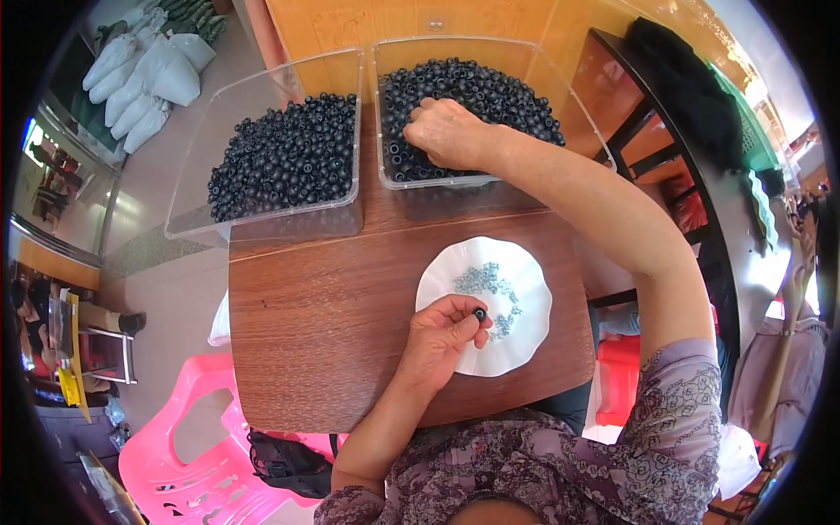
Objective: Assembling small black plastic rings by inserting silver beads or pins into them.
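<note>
My left hand (442, 339) pinches a small black round piece with a hole (479, 313) between thumb and fingertips, above the left part of a white scalloped plate (530, 284). Tiny clear, bluish bits (487, 278) lie scattered on that plate. Reaching over the right-hand clear plastic bin (446, 199), my right hand (448, 133) has its fingers curled down at the heap of black hollow round pieces (516, 101). Whether anything is between those fingers is hidden. A second clear bin (306, 226) to the left holds more of the same black pieces (289, 157).
Both bins stand at the far side of a brown wooden table (324, 332), against an orange wooden panel (350, 22). A pink plastic chair (188, 472) with a black bag (293, 464) is at near left. A dark shelf (700, 175) rises at right; white sacks (157, 74) lie far left.
</note>
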